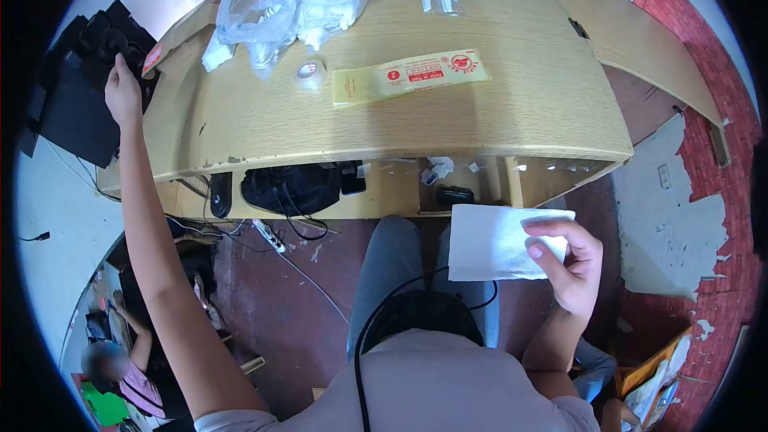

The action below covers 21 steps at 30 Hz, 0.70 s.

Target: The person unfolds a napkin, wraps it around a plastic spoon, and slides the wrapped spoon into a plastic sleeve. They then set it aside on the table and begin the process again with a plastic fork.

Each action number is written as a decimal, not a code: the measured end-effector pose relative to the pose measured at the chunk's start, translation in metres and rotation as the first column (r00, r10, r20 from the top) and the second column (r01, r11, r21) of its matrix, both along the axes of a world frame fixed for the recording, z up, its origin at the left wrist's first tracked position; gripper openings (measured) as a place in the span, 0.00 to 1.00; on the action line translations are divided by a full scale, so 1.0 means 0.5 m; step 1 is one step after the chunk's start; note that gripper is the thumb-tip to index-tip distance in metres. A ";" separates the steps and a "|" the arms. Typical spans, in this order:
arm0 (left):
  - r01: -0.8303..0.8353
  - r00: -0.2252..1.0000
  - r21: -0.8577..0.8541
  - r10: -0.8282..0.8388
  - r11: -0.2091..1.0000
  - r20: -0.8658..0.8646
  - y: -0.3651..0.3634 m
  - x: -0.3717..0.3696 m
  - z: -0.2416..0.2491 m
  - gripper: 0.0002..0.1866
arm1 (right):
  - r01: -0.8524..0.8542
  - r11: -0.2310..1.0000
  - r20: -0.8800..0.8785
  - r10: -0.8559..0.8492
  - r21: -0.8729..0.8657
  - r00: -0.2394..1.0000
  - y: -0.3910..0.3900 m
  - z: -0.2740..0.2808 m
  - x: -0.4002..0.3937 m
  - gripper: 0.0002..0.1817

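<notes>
Napkin [492,242] above red floor [280,304]

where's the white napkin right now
In the head view the white napkin is pinched in the right hand, lower right, held just below the wooden desk edge.

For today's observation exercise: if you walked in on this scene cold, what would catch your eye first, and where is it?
First, the white paper napkin pinched in the right hand over the lap, below the desk edge. Next, the left hand, stretched far out to the stack of black trays at the desk's left end. On the wooden desk lie a yellow printed packet, a tape roll and clear plastic bags.
</notes>
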State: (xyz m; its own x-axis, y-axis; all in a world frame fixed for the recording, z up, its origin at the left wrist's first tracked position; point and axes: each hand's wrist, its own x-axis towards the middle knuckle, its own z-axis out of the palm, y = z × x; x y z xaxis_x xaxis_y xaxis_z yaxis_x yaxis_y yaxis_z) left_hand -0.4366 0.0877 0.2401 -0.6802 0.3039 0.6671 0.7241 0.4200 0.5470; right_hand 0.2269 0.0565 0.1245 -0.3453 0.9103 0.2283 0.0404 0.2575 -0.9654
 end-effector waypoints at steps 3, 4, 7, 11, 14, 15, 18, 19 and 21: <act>-0.078 0.996 0.092 0.081 0.993 -0.032 -0.024 0.003 -0.013 0.31 | -0.005 1.000 -0.010 0.005 -0.025 1.000 -0.003 -0.001 -0.004 0.11; -0.084 0.996 0.100 0.088 0.991 -0.031 -0.029 -0.001 -0.015 0.30 | -0.007 1.000 -0.009 0.007 -0.024 1.000 -0.004 0.001 -0.006 0.11; -0.084 0.995 0.082 0.087 0.993 -0.046 -0.035 -0.011 -0.018 0.29 | -0.019 1.000 0.011 0.019 -0.007 1.000 -0.006 0.005 -0.013 0.12; -0.076 0.995 0.080 0.081 0.994 -0.061 -0.034 -0.008 -0.027 0.28 | -0.020 1.000 0.024 0.020 -0.020 1.000 -0.010 0.009 -0.015 0.12; -0.078 0.994 0.092 0.085 0.993 -0.066 -0.030 -0.005 -0.034 0.27 | -0.017 0.999 0.029 0.018 -0.027 0.999 -0.012 0.009 -0.015 0.12; -0.091 0.993 0.094 0.098 0.991 -0.068 -0.028 -0.005 -0.036 0.26 | -0.017 1.000 0.029 0.018 -0.026 0.999 -0.012 0.009 -0.015 0.12; -0.088 0.992 0.109 0.097 0.990 -0.076 -0.023 -0.009 -0.044 0.26 | -0.027 1.000 0.024 0.027 -0.013 0.999 -0.012 0.008 -0.016 0.12; -0.072 0.993 0.123 0.083 0.990 -0.083 -0.021 -0.010 -0.045 0.25 | -0.027 1.000 0.024 0.027 -0.012 0.999 -0.012 0.007 -0.015 0.12; -0.088 0.990 0.133 0.102 0.987 -0.095 -0.012 -0.012 -0.045 0.25 | -0.017 1.000 0.029 0.017 -0.017 0.999 -0.012 0.006 -0.014 0.12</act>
State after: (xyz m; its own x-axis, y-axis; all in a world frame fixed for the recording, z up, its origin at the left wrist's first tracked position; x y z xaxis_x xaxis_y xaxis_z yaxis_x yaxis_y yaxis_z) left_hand -0.4424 0.0815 0.2174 -0.6286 0.1484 0.7634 0.7388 0.4205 0.5266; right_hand 0.2198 0.0507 0.1277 -0.3670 0.9079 0.2026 0.0642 0.2420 -0.9682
